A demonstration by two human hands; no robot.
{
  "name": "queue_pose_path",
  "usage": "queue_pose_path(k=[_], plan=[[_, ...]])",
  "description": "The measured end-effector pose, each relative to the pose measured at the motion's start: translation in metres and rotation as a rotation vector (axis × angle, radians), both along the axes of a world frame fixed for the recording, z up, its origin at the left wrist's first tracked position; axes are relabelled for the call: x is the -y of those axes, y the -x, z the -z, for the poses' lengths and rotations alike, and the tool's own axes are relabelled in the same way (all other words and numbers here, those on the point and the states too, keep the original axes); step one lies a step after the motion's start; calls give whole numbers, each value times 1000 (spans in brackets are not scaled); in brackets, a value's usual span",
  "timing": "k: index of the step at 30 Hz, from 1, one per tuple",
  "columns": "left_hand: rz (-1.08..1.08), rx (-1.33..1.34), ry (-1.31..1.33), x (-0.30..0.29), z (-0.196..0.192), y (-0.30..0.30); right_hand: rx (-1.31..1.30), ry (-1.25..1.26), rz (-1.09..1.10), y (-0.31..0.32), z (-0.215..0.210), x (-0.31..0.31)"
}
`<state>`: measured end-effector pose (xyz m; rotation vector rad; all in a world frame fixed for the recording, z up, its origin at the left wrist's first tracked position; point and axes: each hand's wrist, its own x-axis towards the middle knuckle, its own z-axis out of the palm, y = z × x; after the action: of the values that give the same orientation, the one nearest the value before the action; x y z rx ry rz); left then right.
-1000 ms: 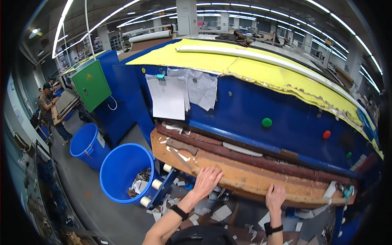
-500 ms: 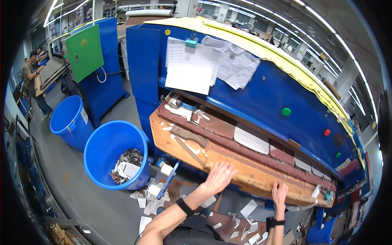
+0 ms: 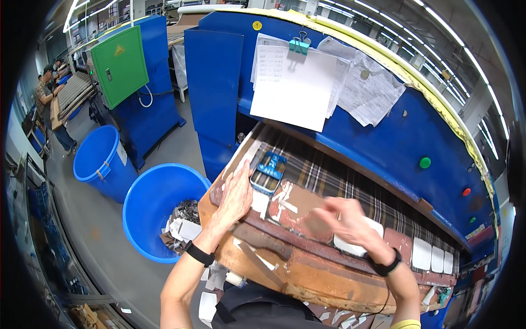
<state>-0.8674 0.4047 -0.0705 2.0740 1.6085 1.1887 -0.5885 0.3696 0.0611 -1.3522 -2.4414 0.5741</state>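
My left hand (image 3: 235, 194) lies flat on the left end of the worn wooden cutting board (image 3: 285, 274), just left of a blue metal cutting die (image 3: 268, 171); it holds nothing. The die rests on plaid fabric (image 3: 339, 183) spread across the machine bed. My right hand (image 3: 345, 222) is blurred by motion. It hovers over a brown patch of material (image 3: 293, 211), with a white cut piece (image 3: 350, 248) just under its wrist. The blur hides whether it grips anything. Both wrists wear black bands.
More white cut pieces (image 3: 430, 256) lie in a row at the right. Papers (image 3: 296, 88) are clipped to the blue machine housing (image 3: 383, 148). Two blue bins (image 3: 156, 192) (image 3: 101, 162) stand on the floor at left, the nearer holding scraps. Another person (image 3: 46, 101) works far left by a green cabinet (image 3: 120, 66).
The view has swung in closer over the board's left end. My left hand slid left to beside the blue die. My right hand lifted off the board's front edge and swept left.
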Motion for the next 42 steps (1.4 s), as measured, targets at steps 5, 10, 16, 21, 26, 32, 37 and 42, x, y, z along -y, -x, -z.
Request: queue_pose_path(k=[5, 10, 16, 21, 26, 32, 37, 42], plan=[[55, -41, 79, 13, 18, 19, 95, -351, -199, 109, 73, -19], [150, 19, 222, 40, 8, 33, 33, -396, -220, 142, 115, -14], [112, 103, 274, 77, -13, 53, -494, 176, 15, 129, 54, 0], [307, 966, 795, 103, -74, 36, -662, 442, -19, 104, 19, 44], [449, 913, 948, 128, -60, 32, -518, 333, -8, 107, 28, 86], [433, 927, 1055, 126, -71, 32, -943, 629, 130, 98, 42, 89], [407, 729, 751, 122, -32, 52, -877, 481, 147, 64, 23, 45], [228, -117, 336, 76, -71, 65, -192, -306, -151, 68, 46, -29]])
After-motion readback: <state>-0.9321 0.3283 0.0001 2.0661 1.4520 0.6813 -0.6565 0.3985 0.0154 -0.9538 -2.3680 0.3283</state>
